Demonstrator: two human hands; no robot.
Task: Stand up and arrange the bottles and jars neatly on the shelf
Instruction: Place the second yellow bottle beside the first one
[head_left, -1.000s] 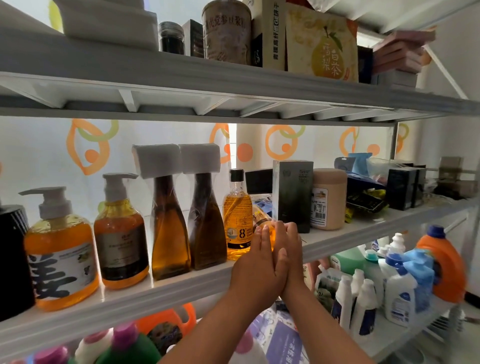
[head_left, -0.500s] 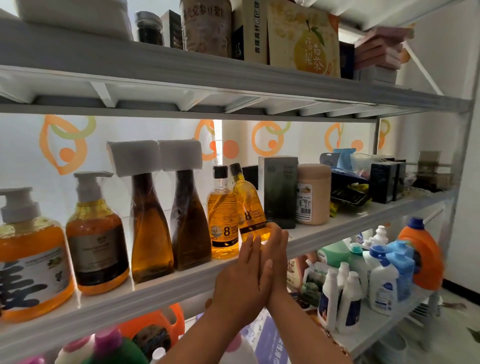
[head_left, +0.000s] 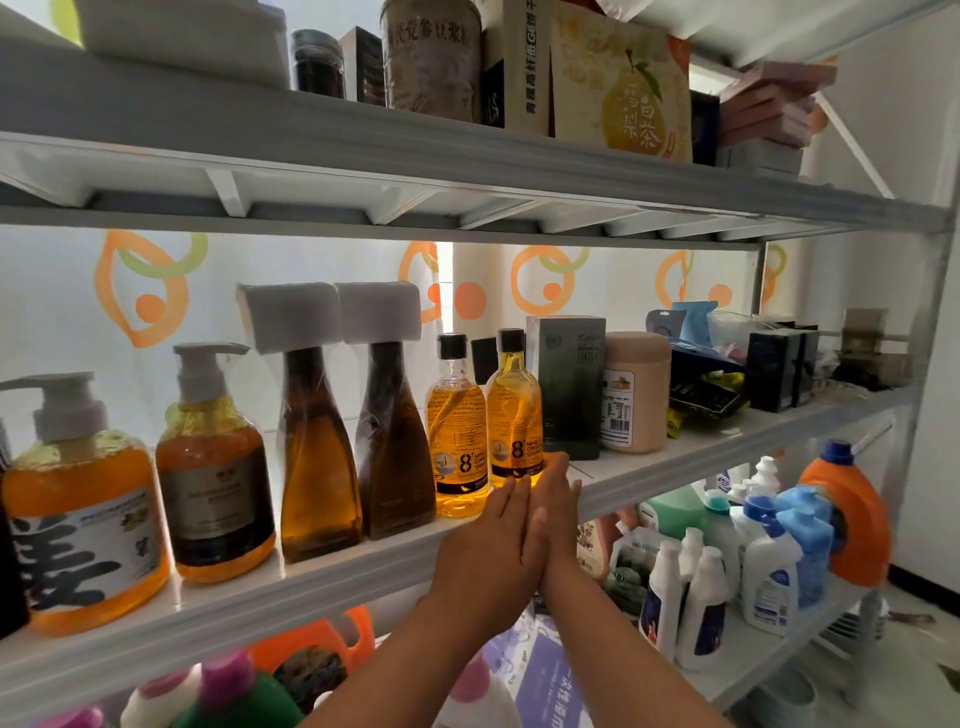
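Note:
On the middle shelf a small yellow bottle with a black cap stands upright beside its twin. My left hand and right hand are flat, side by side at the shelf's front edge. The right fingertips reach the base of the right-hand yellow bottle; neither hand wraps around it. Left of the pair stand two brown bottles in plastic wrap with white blocks on top. Farther left are two orange pump bottles.
Close on the right of the yellow bottles are a dark green box and a beige jar, then black boxes and packets. The upper shelf holds tins and cartons. The lower shelf carries white, blue and orange detergent bottles.
The second yellow bottle went from hidden between my hands, to tilted, to upright beside its twin. My hands have opened flat and dropped to its base.

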